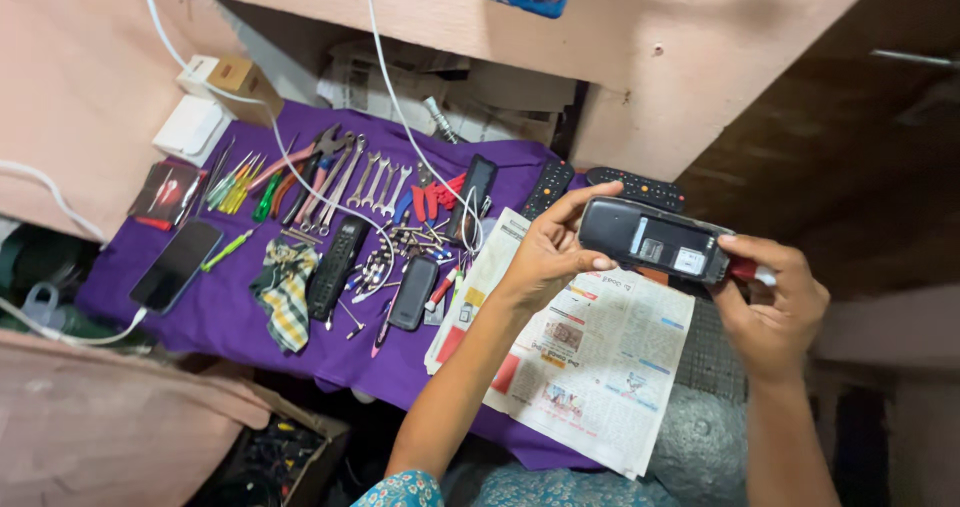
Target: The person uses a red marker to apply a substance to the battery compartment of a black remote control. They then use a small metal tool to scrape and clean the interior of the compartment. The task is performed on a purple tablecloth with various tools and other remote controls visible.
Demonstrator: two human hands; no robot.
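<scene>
My left hand (548,252) and my right hand (772,312) hold a black remote control (655,240) between them, above a sheet of newspaper (590,362). The remote lies back side up with its battery compartment open. My left fingers grip its left end. My right hand holds its right end and also grips a red-handled tool (748,269), most of it hidden.
A purple cloth (215,312) carries wrenches (378,180), pliers, screwdrivers (235,185), several remotes (337,265), a smartphone (177,264) on a cable, a checked rag (285,289) and small screws. White cables hang down the pink wall. An open box (280,452) of parts sits below.
</scene>
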